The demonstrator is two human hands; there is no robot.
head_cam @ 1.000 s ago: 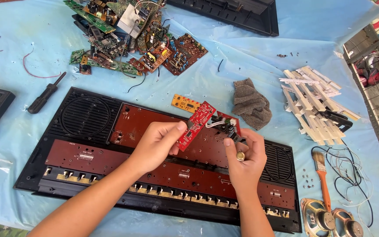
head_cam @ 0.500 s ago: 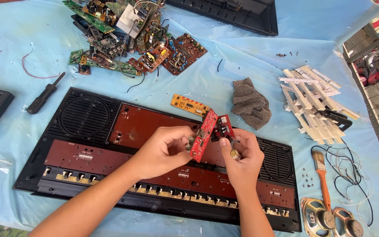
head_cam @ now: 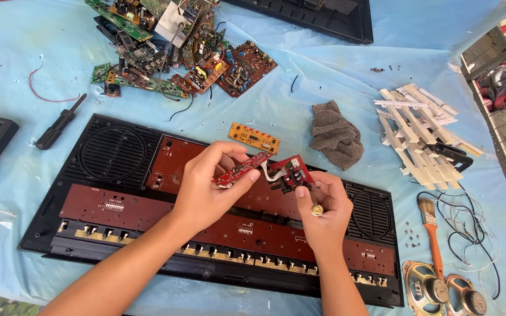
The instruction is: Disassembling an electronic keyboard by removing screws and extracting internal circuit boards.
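Blue sheet (head_cam: 346, 76) underneath; left hand (head_cam: 209, 187) pinches red board (head_cam: 241, 169), right hand (head_cam: 323, 210) grips smaller wired board (head_cam: 291, 174).

I see my left hand (head_cam: 206, 190) pinching a long red circuit board (head_cam: 242, 169), while my right hand (head_cam: 323, 208) grips a smaller red board (head_cam: 291, 172) joined by white wires (head_cam: 272, 171).

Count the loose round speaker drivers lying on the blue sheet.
2: both lie side by side at the bottom right, one speaker driver beside the brush handle, the other just right of it. More may sit outside the picture.
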